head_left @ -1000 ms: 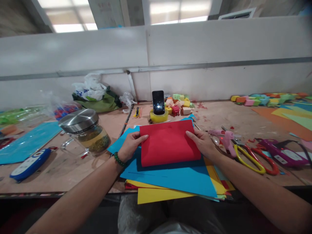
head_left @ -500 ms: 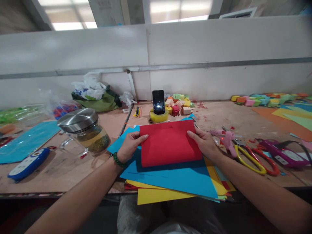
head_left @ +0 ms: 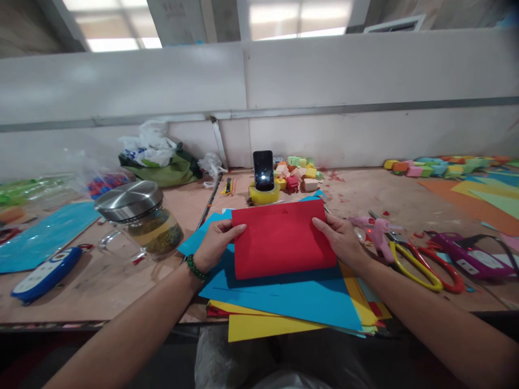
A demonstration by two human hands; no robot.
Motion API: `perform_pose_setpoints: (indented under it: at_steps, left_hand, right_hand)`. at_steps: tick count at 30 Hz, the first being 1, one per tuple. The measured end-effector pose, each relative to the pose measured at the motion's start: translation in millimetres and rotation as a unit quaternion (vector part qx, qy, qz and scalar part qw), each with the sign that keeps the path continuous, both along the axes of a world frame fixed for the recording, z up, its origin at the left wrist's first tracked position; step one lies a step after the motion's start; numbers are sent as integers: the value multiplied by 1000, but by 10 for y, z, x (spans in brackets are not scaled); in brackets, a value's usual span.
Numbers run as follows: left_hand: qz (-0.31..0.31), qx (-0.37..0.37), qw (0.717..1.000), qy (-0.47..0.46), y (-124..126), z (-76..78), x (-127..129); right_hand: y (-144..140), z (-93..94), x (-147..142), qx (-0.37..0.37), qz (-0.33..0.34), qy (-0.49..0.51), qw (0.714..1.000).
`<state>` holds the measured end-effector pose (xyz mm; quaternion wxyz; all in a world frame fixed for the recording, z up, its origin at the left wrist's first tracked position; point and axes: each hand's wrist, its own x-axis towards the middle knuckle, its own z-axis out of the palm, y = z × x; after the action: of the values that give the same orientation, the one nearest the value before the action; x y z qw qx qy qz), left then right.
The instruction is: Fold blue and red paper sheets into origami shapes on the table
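A folded red paper sheet (head_left: 281, 239) lies on a stack of coloured sheets, with a blue sheet (head_left: 292, 292) on top and a yellow sheet (head_left: 263, 325) sticking out below. My left hand (head_left: 217, 240) grips the red sheet's left edge, thumb on top. My right hand (head_left: 341, 237) holds its right edge, fingers pressed on the top corner. A green bead bracelet is on my left wrist.
A glass jar with a steel lid (head_left: 141, 219) stands to the left. A phone (head_left: 263, 170) leans on a yellow tape roll (head_left: 264, 194) behind the sheets. A pink glue gun (head_left: 375, 228) and scissors (head_left: 421, 265) lie to the right. Foam blocks (head_left: 298, 174) sit at the back.
Almost nothing differs. My right hand has crept a little to the right along the red sheet's edge; the sheet stays folded in the same place.
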<state>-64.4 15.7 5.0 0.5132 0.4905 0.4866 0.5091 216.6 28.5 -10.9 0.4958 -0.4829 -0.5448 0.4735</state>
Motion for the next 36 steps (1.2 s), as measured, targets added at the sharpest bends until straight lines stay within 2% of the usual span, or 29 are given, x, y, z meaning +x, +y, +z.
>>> perform_pose_setpoints:
  at_steps: [16,24,36]
  left_hand:
    - [-10,18,1000,-11,-8,6,11]
    - [-12,21,1000,-8,-35,67,23]
    - [4,13,1000,-5,-34,49,6]
  right_hand:
    - [16,-52,19,31,5,32,999]
    - [32,-79,35,48,-3,16,999]
    - [35,-92,52,95,-11,-20,995]
